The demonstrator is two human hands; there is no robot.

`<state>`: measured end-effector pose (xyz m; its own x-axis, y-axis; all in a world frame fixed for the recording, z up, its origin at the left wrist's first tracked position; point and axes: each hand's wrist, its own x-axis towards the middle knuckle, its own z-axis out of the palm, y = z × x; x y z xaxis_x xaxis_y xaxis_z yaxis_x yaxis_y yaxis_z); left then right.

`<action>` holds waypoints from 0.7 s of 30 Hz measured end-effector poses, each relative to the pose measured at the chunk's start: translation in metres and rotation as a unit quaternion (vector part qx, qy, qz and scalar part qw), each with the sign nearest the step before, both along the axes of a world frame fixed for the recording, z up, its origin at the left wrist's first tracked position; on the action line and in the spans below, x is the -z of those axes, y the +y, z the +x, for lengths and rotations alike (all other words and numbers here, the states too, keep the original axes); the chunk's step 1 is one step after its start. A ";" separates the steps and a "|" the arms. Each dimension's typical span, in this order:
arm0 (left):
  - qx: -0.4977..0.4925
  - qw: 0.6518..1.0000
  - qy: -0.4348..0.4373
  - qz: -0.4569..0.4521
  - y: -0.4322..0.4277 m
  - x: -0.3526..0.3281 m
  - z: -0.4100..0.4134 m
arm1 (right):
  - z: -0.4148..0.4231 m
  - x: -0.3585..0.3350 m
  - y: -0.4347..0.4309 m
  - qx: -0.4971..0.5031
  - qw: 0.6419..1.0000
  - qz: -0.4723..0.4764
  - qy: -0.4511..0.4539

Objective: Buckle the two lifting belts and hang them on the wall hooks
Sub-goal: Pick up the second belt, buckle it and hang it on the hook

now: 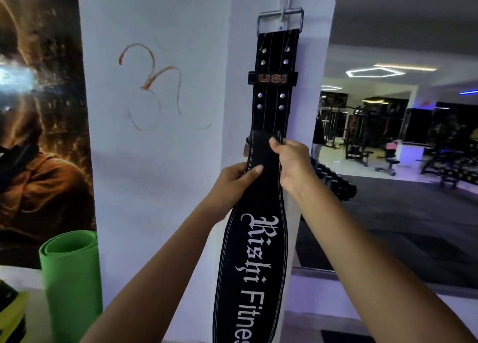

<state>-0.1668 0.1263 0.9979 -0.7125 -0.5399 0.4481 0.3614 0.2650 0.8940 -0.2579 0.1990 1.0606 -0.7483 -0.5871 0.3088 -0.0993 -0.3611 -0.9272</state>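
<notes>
Location: a gym. Evidence: weight machines (362, 133) and a bench (388, 165) on the open floor at right, dumbbell rack (333, 179) by the pillar, rolled green exercise mat (71, 278), black lifting belt (274, 84) lettered "Fitness" hung from a wall hook (285, 3).

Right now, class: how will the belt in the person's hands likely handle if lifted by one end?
The lettered belt probably bends rather than flops: it folds in a broad curve where both hands grip it. Its wide, stitched body suggests fair weight. The matte surface looks grippy.
</notes>
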 end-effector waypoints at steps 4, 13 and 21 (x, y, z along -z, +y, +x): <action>0.005 1.000 -0.010 -0.025 0.004 0.008 0.002 | -0.003 -0.013 0.003 0.018 1.000 -0.016 0.008; 0.048 0.988 -0.138 -0.050 -0.010 0.044 0.028 | 0.005 -0.015 0.015 0.044 0.999 -0.025 0.001; 0.025 0.984 -0.172 -0.047 0.000 0.104 0.035 | 0.008 -0.016 0.026 0.048 0.998 -0.032 0.011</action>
<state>-0.1320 0.1265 0.8937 -0.8559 -0.4671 0.2220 0.0564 0.3424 0.9378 -0.2501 0.2246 1.0769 -0.7926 -0.4917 0.3606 -0.1559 -0.4083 -0.8994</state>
